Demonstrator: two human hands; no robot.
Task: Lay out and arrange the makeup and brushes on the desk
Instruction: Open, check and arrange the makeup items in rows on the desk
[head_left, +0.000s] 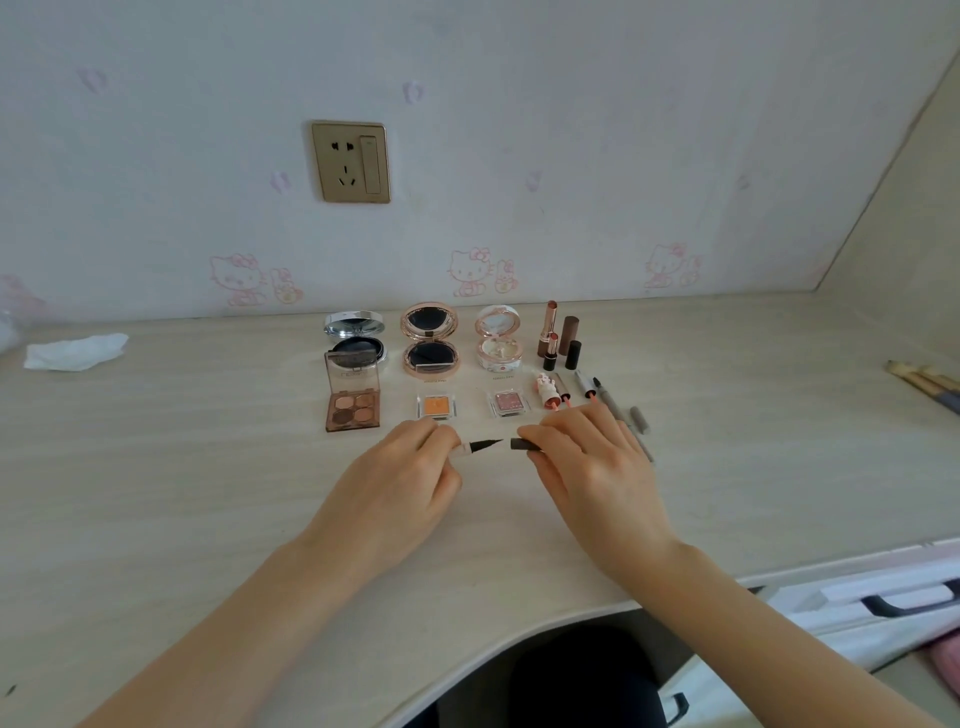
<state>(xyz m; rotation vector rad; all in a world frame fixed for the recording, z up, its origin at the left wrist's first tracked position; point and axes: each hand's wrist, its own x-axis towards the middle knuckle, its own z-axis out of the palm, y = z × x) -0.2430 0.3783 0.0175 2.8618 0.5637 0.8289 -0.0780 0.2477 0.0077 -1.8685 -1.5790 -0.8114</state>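
Desk (182, 467), near side of the orange pan (436, 405) and pink pan (505, 402): we note left hand (405, 467) curled, pinching a liner pen (480, 445), black tip bared and pointing right; right hand (587, 462) curled, pinching the dark cap (519, 445). Tip and cap level, just apart, not touching.

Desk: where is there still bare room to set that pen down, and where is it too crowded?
Bare desk lies between the tissue and the eyeshadow palette, between the pencils and the brushes at the right edge, and along the near side. It is crowded in the rows from the compacts to the lipsticks.
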